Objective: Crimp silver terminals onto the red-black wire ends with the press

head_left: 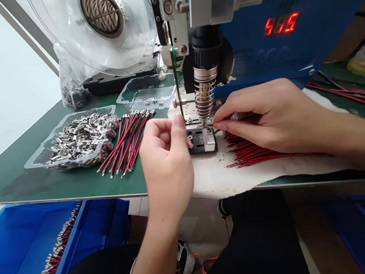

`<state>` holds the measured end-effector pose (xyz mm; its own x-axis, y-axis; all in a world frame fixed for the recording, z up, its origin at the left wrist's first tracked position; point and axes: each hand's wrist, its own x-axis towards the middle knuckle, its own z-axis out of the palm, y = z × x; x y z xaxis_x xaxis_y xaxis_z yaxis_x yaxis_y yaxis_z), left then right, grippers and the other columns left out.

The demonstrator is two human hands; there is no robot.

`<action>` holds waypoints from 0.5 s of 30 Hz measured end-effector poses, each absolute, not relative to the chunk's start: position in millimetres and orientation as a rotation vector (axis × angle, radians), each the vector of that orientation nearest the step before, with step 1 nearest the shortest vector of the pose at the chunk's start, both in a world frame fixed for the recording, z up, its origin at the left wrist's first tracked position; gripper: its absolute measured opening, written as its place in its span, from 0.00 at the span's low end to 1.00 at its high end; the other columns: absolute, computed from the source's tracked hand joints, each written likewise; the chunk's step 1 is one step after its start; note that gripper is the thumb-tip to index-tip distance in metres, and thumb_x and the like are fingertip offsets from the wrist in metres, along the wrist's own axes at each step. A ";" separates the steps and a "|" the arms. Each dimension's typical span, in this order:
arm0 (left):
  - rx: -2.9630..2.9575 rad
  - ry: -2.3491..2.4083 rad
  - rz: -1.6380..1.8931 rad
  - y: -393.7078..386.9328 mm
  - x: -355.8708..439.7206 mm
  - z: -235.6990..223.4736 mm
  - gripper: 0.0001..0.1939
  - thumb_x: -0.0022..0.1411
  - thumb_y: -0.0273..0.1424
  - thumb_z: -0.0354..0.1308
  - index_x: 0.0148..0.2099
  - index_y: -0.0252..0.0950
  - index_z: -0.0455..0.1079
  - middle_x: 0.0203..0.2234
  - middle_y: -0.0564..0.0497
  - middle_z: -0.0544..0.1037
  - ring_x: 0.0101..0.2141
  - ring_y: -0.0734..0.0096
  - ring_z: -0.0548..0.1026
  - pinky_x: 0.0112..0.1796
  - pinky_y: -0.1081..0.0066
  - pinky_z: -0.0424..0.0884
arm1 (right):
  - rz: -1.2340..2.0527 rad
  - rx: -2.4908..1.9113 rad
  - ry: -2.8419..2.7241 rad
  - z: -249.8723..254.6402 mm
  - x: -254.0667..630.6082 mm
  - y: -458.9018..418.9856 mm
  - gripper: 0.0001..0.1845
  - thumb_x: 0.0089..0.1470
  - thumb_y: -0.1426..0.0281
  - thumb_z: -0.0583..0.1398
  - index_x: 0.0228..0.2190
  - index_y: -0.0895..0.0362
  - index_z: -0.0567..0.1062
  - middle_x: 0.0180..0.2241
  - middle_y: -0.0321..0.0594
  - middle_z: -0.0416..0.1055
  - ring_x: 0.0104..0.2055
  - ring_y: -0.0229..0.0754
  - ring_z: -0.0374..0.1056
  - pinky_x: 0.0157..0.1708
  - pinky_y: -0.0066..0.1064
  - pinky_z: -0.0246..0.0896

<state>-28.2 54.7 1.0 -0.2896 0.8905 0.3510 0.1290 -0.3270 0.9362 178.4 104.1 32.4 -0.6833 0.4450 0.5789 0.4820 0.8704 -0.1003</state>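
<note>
Beside the black metal fixture (200,141), my left hand (166,151) is closed, thumb against curled fingers; anything in its pinch is hidden. My right hand (265,115) pinches a thin wire, its end at the tip of the spring-wrapped soldering head (205,90), just above the fixture's pale metal block. Under the right hand lies a bundle of red and black wires (256,153) on a white cloth (216,177). Left of my left hand, several red and black wires with metal connectors (128,142) rest against a clear tray.
The clear plastic tray (40,158) holds many small metal connectors; another clear tray (148,91) stands behind. A large clear reel (138,24) and the blue machine (260,61) with lit red digits rise at the back. Blue bins (106,221) with finished-looking wires sit below the table edge.
</note>
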 end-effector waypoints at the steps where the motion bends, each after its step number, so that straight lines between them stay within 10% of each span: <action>1: 1.361 1.316 1.675 54.8 -28.1 0.8 0.15 0.79 0.30 0.63 0.35 0.40 0.68 0.25 0.55 0.74 0.26 0.74 0.73 0.31 0.74 0.70 | -0.086 -0.665 -2.421 32.3 178.4 104.1 0.11 0.72 0.72 0.61 0.39 0.56 0.84 0.34 0.39 0.84 0.32 0.40 0.77 0.39 0.32 0.72; 15: 1.258 1.208 1.702 55.2 -27.9 -3.4 0.16 0.80 0.31 0.61 0.35 0.41 0.67 0.26 0.54 0.73 0.28 0.71 0.70 0.34 0.71 0.68 | -0.126 -0.613 -2.362 31.9 177.8 98.6 0.06 0.70 0.74 0.65 0.40 0.58 0.85 0.37 0.38 0.85 0.37 0.38 0.80 0.37 0.30 0.72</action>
